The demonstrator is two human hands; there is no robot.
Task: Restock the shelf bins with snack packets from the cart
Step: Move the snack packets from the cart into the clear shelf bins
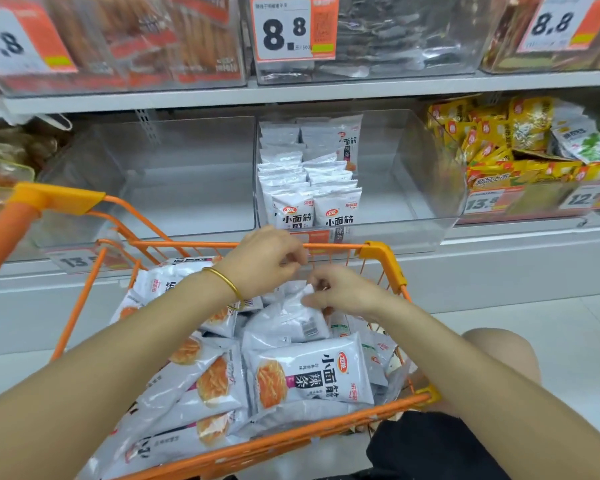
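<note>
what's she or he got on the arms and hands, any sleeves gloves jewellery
No sleeves or gloves in view: both arms are bare up to the frame edge. The left hand has a thin, plain gold bangle round its wrist. The right hand and its wrist wear nothing, no watch or band. No ring shows on either hand.

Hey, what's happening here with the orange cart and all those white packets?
A person is restocking a shop shelf. Both hands are over the orange cart, piled with white snack packets. The right hand pinches the top of one packet on the pile; the left hand hovers beside it, curled, grip unclear. In the clear bin ahead, two rows of the same packets already stand.
</note>
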